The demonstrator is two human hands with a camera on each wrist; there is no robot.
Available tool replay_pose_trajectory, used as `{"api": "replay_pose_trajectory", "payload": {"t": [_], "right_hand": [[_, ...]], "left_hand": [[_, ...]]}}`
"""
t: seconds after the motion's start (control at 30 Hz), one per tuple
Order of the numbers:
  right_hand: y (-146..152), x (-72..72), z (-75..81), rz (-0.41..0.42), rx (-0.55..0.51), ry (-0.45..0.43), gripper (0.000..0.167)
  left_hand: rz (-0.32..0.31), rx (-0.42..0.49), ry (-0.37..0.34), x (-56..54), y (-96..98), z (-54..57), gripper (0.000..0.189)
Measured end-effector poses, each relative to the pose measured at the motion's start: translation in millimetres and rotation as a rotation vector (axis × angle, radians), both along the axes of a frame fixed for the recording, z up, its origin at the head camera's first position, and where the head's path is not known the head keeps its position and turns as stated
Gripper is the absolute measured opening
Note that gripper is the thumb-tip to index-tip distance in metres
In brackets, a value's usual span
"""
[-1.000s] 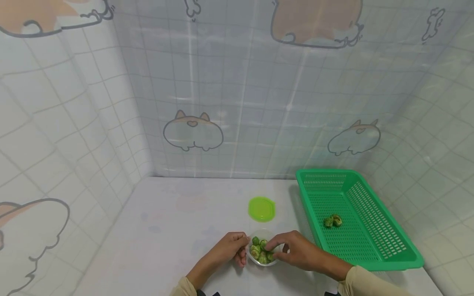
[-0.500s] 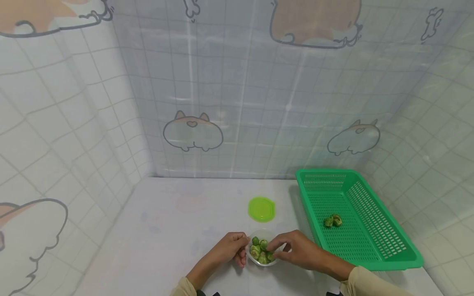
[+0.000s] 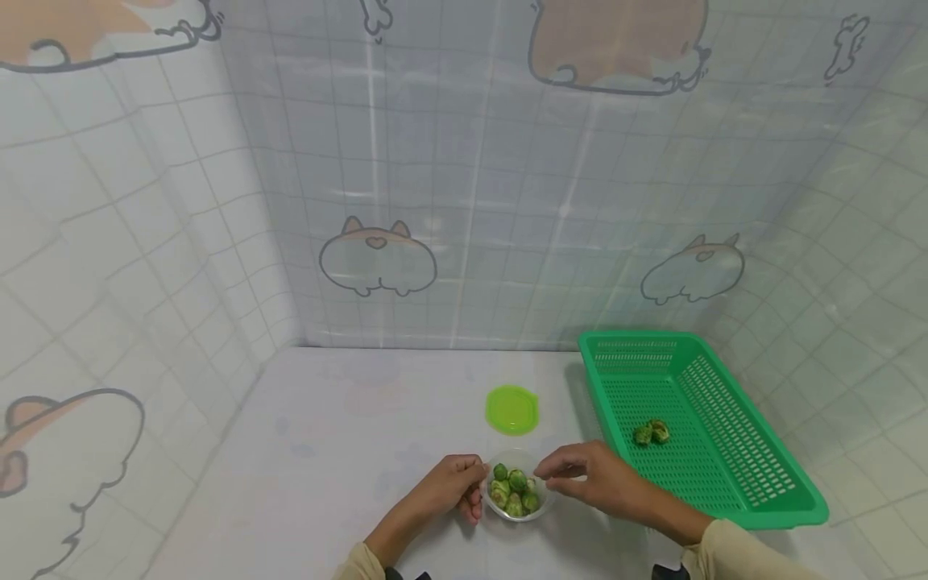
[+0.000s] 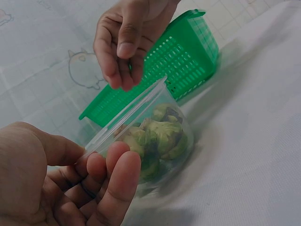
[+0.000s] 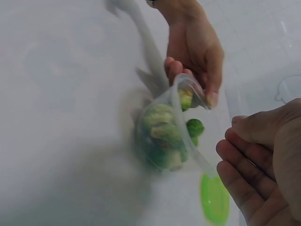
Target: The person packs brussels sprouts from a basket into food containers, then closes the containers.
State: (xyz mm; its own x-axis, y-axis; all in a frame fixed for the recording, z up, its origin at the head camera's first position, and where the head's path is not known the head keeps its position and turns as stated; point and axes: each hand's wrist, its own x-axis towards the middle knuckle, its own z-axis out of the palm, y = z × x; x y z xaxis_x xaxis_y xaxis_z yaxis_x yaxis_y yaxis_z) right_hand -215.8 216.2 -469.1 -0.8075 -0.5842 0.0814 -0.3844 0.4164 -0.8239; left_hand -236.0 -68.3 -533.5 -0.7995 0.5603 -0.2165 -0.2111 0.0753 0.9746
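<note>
A round clear plastic tub (image 4: 181, 106) holds several Brussels sprouts (image 3: 517, 481) near the front of the table. My left hand (image 3: 457, 483) pinches its rim on the left side between thumb and finger, as the left wrist view shows. Just right of the tub, my right hand (image 3: 598, 481) hovers by the rim, holding nothing. Its fingers are loosely bent, with the thumb apart from them in the left wrist view.
Behind the tub, a lime-green lid (image 3: 512, 410) lies flat on the white-covered table. To the right stands a green slotted basket (image 3: 786, 517) with a few wilted sprouts (image 3: 651, 432) inside. Tile-patterned sheets (image 3: 464, 201) enclose the table at the back and sides.
My right hand has drawn up and right out of the tub, uncovering the sprouts beneath its fingers. My left hand has stayed on the rim.
</note>
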Motion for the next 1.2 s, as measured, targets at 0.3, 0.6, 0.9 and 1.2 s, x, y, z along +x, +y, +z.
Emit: {"api": "replay_pose_trajectory", "payload": {"t": [0.3, 0.6, 0.9, 1.2], "right_hand": [[19.6, -5.1, 19.1, -0.141, 0.006, -0.015, 0.017], [55.3, -13.4, 34.7, -0.256, 0.002, 0.028, 0.023], [97.8, -20.6, 38.0, -0.315, 0.014, 0.098, 0.029], [138.0, -27.5, 26.8, -0.381, 0.141, 0.119, 0.028]], "left_hand": [[-0.005, -0.002, -0.003, -0.5, -0.6, 0.8, 0.036], [-0.008, -0.001, -0.009, -1.9, -1.8, 0.7, 0.038], [-0.010, 0.005, -0.013, -1.1, -2.1, 1.4, 0.038], [-0.005, 0.001, -0.009, 1.0, -1.3, 1.7, 0.037]]}}
